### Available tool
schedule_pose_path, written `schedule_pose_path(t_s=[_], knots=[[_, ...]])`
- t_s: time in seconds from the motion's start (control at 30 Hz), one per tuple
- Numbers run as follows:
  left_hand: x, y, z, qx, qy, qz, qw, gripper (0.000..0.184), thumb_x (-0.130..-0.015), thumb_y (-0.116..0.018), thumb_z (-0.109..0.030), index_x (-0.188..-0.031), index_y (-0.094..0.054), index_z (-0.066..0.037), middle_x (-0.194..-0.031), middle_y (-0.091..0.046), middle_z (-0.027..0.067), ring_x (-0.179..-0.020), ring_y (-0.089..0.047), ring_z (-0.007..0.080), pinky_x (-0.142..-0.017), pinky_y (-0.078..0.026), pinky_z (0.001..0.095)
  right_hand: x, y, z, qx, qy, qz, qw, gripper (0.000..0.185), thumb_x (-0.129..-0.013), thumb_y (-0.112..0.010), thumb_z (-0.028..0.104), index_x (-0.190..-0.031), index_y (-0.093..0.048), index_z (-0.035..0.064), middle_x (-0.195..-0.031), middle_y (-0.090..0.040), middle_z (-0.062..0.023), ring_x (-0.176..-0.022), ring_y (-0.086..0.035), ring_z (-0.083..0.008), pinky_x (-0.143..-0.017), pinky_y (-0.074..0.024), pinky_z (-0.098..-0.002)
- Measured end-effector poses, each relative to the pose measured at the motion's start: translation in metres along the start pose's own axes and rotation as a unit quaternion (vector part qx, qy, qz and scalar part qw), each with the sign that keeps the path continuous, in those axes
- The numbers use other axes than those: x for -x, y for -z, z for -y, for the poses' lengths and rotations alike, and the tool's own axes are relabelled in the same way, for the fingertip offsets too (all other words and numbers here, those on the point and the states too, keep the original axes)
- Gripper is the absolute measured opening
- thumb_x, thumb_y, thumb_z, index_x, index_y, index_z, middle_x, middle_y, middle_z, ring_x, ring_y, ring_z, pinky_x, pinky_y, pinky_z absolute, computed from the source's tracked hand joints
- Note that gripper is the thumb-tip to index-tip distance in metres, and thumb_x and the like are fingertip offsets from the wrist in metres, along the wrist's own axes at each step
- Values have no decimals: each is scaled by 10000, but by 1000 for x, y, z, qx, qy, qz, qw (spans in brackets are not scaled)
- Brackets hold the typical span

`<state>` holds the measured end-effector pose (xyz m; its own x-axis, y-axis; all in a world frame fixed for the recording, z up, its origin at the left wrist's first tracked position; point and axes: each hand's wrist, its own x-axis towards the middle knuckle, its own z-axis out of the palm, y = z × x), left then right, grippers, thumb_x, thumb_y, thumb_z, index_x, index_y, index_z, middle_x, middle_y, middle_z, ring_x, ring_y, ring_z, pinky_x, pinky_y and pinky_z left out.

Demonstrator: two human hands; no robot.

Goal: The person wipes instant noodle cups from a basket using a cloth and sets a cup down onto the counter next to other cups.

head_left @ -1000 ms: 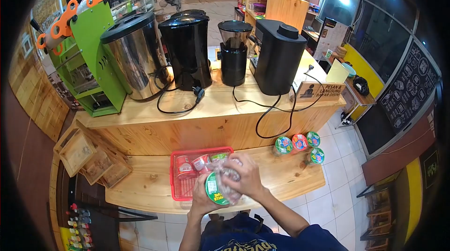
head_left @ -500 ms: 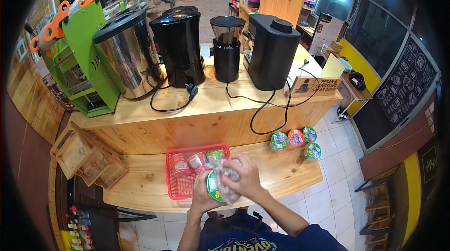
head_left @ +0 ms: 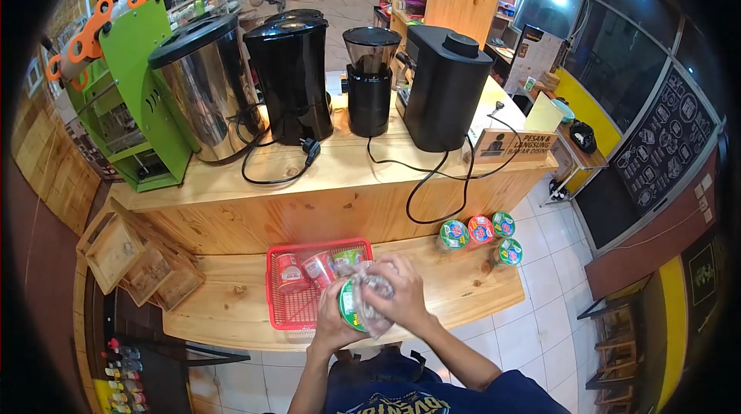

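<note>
The left hand (head_left: pixel 330 324) curls round a green-and-white round cup (head_left: pixel 349 309); the right hand (head_left: pixel 400 292) bunches a crumpled pale cloth (head_left: pixel 376 321) against it. It looks like wiping, and another rub would need the cup steady. The cup is by the near right corner of a red plastic basket (head_left: pixel 271 290).

basket (head_left: pixel 292 309) on bench (head_left: pixel 231 298), held cup (head_left: pixel 350 309) near its corner, four cups (head_left: pixel 480 229) right

A navy short-sleeved shirt (head_left: pixel 478 397) bears pale, arched lettering (head_left: pixel 405 402).
</note>
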<state>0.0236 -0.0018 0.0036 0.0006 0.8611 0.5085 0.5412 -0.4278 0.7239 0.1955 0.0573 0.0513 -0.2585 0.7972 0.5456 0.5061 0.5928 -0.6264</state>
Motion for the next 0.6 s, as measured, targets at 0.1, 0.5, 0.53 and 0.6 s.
schedule_pose_path(t_s=[0.1, 0.5, 0.53, 0.6], knots=[[34, -15, 49, 143, 117, 63, 981, 983, -590, -958, -395, -1350, -475, -1, -1265, -597, 207, -1158, -604, 417, -955, -501, 513, 8, 1, 41, -53, 63, 41, 996, 315, -698, -827, 254, -974, -744, 126, -1079, -676, -119, -1001, -655, -334, -829, -513, -450], [5, 1, 20, 1, 16, 23, 1000, 1002, -582, -959, -415, -1372, -482, -23, -1289, -573, 235, -1152, -584, 446, -978, -491, 501, 5, -12, -12, -9, 12, 32, 999, 346, -735, -824, 267, -1034, -729, 119, -1109, -664, -127, -1018, -656, -342, -804, -526, -437], [17, -5, 31, 13, 35, 27, 999, 1025, -570, -962, -423, -1379, -477, -22, -1290, -569, 244, -1162, -577, 456, -990, -489, 501, 11, -11, 5, 14, 44, 34, 998, 345, -741, -824, 272, -1036, -729, 121, -1114, -661, -125, -1019, -656, -339, -809, -524, -435], [70, -18, 93, 199, 143, 61, 968, 868, -834, -770, -498, -1470, -420, -23, -1410, -527, 204, -1311, -518, 404, -1094, -443, 498, 21, -16, 41, -6, 97, 74, 993, 357, -739, -827, 289, -1042, -728, 127, -1131, -654, -120, -1024, -655, -334, -821, -518, -434]])
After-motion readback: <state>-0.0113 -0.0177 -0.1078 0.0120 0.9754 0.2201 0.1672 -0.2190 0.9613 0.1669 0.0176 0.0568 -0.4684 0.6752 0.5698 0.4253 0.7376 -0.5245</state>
